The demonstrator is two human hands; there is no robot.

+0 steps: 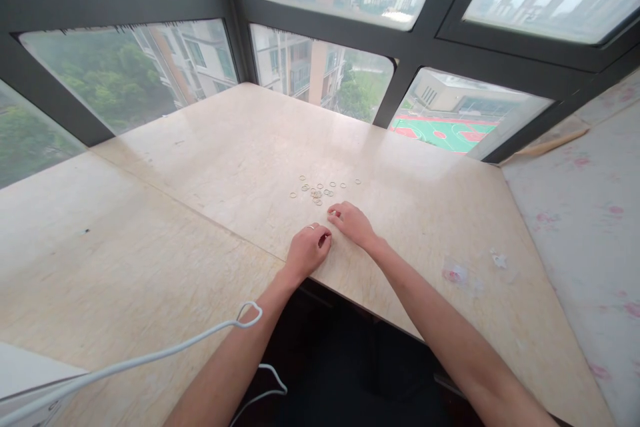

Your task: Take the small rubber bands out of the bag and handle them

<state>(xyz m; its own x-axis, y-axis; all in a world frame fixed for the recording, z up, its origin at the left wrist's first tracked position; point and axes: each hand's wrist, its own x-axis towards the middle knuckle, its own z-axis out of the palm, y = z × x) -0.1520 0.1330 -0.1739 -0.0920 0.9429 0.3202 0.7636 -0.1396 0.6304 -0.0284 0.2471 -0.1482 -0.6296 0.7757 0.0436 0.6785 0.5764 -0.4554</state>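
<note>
Several thin, pale metallic rings [317, 194] lie scattered on the cream, marble-patterned surface, some overlapping in a small cluster. Just in front of them, close to the near edge, is my left hand [309, 250]; its fingers are curled, with thumb and forefinger brought together, and it wears a ring on one finger. My right hand [351, 221] rests to the right and a little farther forward, nearest the loose rings, its thumb and fingertips pinched. Whatever is between the fingertips of either hand is too small to make out. The two hands are close together but apart.
On the right lie a clear plastic packet [455, 273] and a small white star-shaped piece [499, 260]. A white cable [165, 350] crosses my left forearm from a white box [35, 373]. Dark-framed windows [320, 20] border the far side; a floral wall [585, 233] stands right.
</note>
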